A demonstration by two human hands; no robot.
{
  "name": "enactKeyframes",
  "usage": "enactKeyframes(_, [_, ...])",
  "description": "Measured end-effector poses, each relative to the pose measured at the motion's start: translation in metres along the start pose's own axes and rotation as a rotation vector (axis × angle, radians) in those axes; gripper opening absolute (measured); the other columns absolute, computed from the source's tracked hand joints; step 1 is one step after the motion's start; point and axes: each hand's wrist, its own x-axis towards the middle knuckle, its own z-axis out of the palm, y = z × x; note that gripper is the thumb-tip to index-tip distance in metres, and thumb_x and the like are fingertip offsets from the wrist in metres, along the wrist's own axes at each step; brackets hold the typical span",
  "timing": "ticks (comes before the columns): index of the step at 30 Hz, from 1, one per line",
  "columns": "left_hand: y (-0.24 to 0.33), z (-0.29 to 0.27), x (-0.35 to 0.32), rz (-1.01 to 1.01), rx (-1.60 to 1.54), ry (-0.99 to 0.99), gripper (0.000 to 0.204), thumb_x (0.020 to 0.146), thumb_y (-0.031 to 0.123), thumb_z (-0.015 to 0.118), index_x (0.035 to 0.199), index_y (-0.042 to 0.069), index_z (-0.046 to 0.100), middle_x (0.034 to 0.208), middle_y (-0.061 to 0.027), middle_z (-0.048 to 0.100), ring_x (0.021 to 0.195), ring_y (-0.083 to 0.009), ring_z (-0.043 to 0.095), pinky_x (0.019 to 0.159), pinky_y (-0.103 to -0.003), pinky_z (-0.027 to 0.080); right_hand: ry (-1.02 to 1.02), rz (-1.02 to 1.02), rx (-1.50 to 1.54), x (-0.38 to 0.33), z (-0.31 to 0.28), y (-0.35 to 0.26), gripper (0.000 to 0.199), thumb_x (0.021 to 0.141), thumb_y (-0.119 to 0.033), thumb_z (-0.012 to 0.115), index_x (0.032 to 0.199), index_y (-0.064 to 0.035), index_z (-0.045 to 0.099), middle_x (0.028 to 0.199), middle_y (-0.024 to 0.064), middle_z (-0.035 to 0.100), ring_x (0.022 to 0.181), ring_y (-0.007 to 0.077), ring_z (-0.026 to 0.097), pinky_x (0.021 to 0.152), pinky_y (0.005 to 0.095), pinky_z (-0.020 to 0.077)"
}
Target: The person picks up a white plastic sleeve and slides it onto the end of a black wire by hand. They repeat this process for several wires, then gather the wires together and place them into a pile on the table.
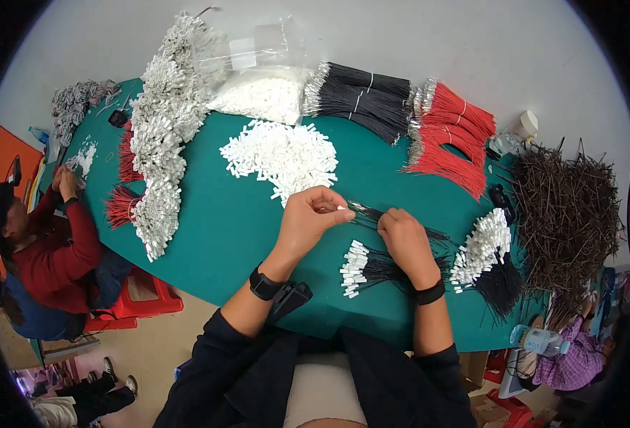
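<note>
My left hand (306, 220) is closed in a pinch, with a small white plastic sleeve (341, 208) between thumb and forefinger. Just beyond those fingertips lie the metal-tipped ends of a few loose black wires (366, 212). My right hand (406, 246) has its fingers closed on these wires, partly hiding them. Under and beside it rests a bunch of black wires with white sleeves on their ends (355, 268). Ahead of my left hand spreads a pile of loose white sleeves (283, 155).
Behind stand a clear bag of white sleeves (261, 93), tied black wire bundles (361, 96) and red wire bundles (454, 135). White-tipped wires heap up at left (159, 150); sleeved black wires (482, 250) and a brown tangle (565, 214) lie right. A co-worker (51, 250) sits at left.
</note>
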Motion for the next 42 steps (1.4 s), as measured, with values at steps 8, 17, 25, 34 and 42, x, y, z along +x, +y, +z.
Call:
enactKeyframes(8, [0.011, 0.013, -0.006, -0.178, -0.349, 0.042, 0.005, 0.093, 0.003, 0.072, 0.095, -0.002, 0.072, 0.089, -0.0095, 0.074, 0.076, -0.0129, 0.068, 0.071, -0.023, 0.055, 0.296, 0.162, 0.544, -0.004, -0.033, -0.011, 0.007, 0.092, 0.002, 0.065, 0.098, 0.0027, 0.069, 0.074, 0.008, 0.061, 0.07, 0.0174, 0.062, 0.062, 0.0295, 0.0477])
enactKeyframes(17, [0.009, 0.017, -0.012, -0.175, -0.321, 0.043, 0.012, 0.096, 0.01, 0.07, 0.099, -0.002, 0.072, 0.092, -0.0126, 0.075, 0.084, -0.0164, 0.072, 0.078, -0.027, 0.058, 0.395, 0.135, 0.619, -0.012, -0.053, -0.036, 0.012, 0.086, 0.003, 0.075, 0.098, 0.0019, 0.076, 0.07, 0.0009, 0.057, 0.06, 0.0066, 0.04, 0.052, 0.0254, 0.0273])
enactKeyframes(25, [0.012, 0.024, -0.015, -0.084, -0.335, 0.052, 0.014, 0.099, 0.01, 0.067, 0.107, -0.002, 0.069, 0.096, -0.013, 0.075, 0.084, -0.0165, 0.072, 0.079, -0.027, 0.058, 0.464, 0.161, 0.686, -0.013, -0.048, -0.044, 0.012, 0.084, 0.002, 0.079, 0.095, 0.0016, 0.076, 0.065, -0.0019, 0.052, 0.061, 0.0054, 0.041, 0.053, 0.0246, 0.0269])
enactKeyframes(34, [0.013, 0.025, -0.019, -0.067, -0.324, -0.004, 0.02, 0.101, 0.009, 0.063, 0.117, -0.004, 0.068, 0.1, -0.0135, 0.074, 0.085, -0.015, 0.07, 0.079, -0.026, 0.056, 0.437, 0.163, 0.709, -0.013, -0.05, -0.052, 0.01, 0.084, 0.002, 0.078, 0.094, 0.002, 0.076, 0.065, -0.0019, 0.052, 0.059, 0.0049, 0.04, 0.052, 0.0246, 0.0267])
enactKeyframes(42, [0.015, 0.027, -0.021, 0.072, -0.02, -0.074, 0.026, 0.101, 0.005, 0.061, 0.125, 0.002, 0.071, 0.092, -0.0037, 0.067, 0.082, -0.0097, 0.058, 0.076, -0.024, 0.048, 0.444, 0.123, 0.634, -0.013, -0.051, -0.053, 0.011, 0.081, 0.004, 0.079, 0.092, 0.0022, 0.076, 0.067, -0.0001, 0.053, 0.059, 0.0059, 0.041, 0.052, 0.0248, 0.0273])
